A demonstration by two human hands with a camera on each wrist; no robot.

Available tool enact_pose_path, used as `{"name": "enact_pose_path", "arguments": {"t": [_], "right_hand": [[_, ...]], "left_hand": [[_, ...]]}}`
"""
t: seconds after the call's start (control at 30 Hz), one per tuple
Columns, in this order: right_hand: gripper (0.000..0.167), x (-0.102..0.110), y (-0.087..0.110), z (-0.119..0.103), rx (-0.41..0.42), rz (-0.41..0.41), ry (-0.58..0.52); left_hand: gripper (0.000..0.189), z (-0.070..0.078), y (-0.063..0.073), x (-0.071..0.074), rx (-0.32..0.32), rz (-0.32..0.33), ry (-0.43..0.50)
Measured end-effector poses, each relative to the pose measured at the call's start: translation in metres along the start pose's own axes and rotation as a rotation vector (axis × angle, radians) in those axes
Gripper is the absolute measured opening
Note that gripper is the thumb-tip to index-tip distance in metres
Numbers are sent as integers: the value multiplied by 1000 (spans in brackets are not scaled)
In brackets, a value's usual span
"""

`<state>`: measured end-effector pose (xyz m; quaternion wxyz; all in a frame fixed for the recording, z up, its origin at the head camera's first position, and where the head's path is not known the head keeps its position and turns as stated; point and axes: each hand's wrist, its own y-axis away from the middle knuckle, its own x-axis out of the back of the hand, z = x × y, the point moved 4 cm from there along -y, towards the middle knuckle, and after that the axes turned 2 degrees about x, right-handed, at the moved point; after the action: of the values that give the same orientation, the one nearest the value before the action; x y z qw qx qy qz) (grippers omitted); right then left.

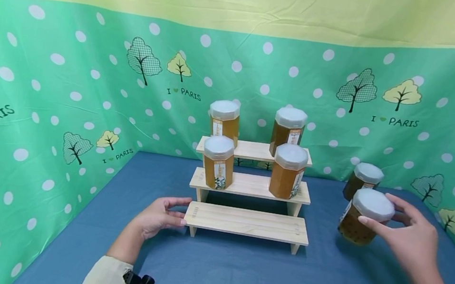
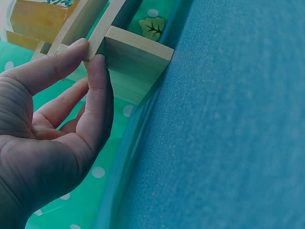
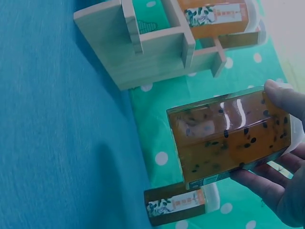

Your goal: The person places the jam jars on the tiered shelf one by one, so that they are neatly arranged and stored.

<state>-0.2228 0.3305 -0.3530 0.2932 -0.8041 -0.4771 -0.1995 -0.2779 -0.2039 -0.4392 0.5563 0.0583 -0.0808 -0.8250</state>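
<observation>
My right hand (image 1: 414,234) grips a jar (image 3: 233,136) of amber contents with dark seeds by its white lid, fingers on one side and thumb on the other. The jar hangs tilted above the blue cloth, in front of a darker labelled jar (image 1: 362,181). My left hand (image 1: 161,217) is at the left end of a three-step wooden display rack (image 1: 247,222). In the left wrist view, thumb and forefinger (image 2: 97,78) pinch the end of its lowest board. That board is bare. Two labelled jars stand on the middle step and two on the top one.
A blue cloth (image 1: 214,274) covers the table. Green and yellow dotted fabric (image 1: 91,61) with printed trees hangs behind and along both sides. Black cameras are strapped at both wrists, the left camera (image 1: 140,283) over a pale sleeve.
</observation>
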Motion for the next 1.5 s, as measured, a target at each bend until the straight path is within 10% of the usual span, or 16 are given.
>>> {"name": "enact_pose_path", "arguments": {"t": [1.5], "right_hand": [[79, -7, 33, -65, 197, -50, -106]], "left_hand": [[77, 3, 2, -1, 5, 14, -18]]}}
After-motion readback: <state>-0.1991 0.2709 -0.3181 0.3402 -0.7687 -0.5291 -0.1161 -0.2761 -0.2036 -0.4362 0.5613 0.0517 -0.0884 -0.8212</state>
